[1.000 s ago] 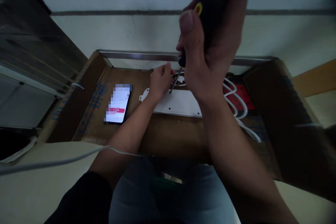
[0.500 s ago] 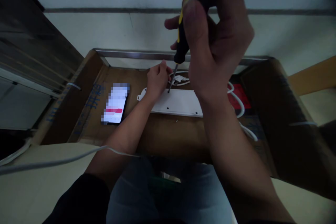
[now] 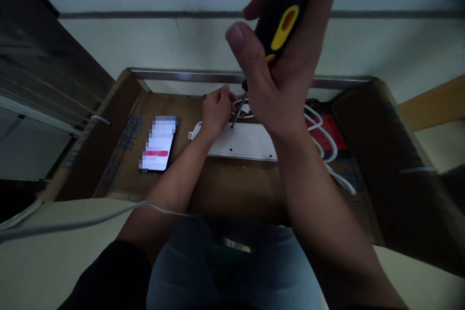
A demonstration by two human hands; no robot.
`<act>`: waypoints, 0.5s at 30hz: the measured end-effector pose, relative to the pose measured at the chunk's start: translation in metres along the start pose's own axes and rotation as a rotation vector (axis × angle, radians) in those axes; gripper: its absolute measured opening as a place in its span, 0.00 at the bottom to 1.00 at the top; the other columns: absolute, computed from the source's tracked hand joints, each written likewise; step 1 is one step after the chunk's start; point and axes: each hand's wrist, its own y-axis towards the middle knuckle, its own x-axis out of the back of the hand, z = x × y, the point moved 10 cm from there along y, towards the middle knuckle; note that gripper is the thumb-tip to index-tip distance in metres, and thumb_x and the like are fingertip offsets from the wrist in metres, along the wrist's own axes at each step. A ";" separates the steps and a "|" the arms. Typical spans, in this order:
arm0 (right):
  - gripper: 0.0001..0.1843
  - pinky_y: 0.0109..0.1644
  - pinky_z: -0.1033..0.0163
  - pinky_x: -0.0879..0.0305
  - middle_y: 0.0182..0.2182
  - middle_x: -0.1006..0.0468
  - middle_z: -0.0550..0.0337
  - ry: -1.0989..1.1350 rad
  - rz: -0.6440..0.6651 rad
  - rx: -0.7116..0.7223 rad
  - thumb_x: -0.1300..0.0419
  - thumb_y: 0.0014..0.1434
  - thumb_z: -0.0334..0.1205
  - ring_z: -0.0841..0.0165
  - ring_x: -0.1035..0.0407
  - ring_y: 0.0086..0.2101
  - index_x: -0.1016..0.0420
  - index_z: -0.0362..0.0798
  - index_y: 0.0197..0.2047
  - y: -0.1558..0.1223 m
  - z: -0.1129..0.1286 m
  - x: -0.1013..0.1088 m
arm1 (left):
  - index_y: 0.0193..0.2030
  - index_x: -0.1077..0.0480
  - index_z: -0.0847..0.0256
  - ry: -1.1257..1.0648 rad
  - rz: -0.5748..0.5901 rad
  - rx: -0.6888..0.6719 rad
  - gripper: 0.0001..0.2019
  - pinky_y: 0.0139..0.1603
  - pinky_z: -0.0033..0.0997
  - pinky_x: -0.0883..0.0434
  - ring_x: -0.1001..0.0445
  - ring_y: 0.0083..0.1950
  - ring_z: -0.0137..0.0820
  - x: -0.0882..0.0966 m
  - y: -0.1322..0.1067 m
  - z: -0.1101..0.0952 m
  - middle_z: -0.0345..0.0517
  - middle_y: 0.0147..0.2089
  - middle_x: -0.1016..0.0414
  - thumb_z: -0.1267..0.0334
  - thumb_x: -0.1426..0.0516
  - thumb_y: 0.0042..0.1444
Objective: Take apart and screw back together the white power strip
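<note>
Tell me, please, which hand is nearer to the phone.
Left. The left hand is to the right of the phone; the right hand is farther right, holding a screwdriver.

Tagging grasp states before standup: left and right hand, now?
Left hand: fingers curled by the white strip; whether it holds anything can't be told.
Right hand: loosely holding the screwdriver by its handle.

On my feed, the screwdriver handle (image 3: 278,17) in the right hand (image 3: 286,85) looks matt black rubber and smooth yellow plastic, its shaft (image 3: 239,111) metal. Beside the left hand (image 3: 218,110) I see a smooth white plastic casing (image 3: 247,142) on dull brown cardboard (image 3: 240,189). Left of that hand, the phone screen (image 3: 159,143) is glossy; beyond both, a metal rail (image 3: 199,76) shines softly.
</note>
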 end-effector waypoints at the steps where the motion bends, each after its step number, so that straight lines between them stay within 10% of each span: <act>1: 0.14 0.65 0.55 0.27 0.51 0.27 0.61 -0.015 0.007 -0.033 0.43 0.70 0.53 0.65 0.27 0.54 0.33 0.57 0.54 -0.001 -0.002 -0.002 | 0.26 0.29 0.61 0.000 -0.005 0.005 0.20 0.34 0.26 0.37 0.31 0.29 0.26 0.001 -0.001 -0.001 0.38 0.22 0.32 0.61 0.47 0.72; 6: 0.18 0.46 0.59 0.20 0.53 0.29 0.60 0.024 0.042 -0.244 0.60 0.73 0.59 0.62 0.25 0.52 0.38 0.60 0.52 -0.004 -0.012 -0.010 | 0.27 0.27 0.61 0.015 -0.006 0.022 0.20 0.34 0.27 0.37 0.31 0.28 0.26 0.002 -0.004 -0.003 0.38 0.21 0.34 0.64 0.48 0.72; 15: 0.07 0.24 0.63 0.33 0.48 0.28 0.62 0.329 -0.040 -0.361 0.46 0.70 0.46 0.69 0.21 0.36 0.36 0.56 0.50 -0.002 -0.018 -0.013 | 0.27 0.28 0.60 -0.004 0.006 0.017 0.23 0.31 0.27 0.36 0.32 0.25 0.26 -0.001 -0.003 0.003 0.38 0.22 0.31 0.55 0.50 0.73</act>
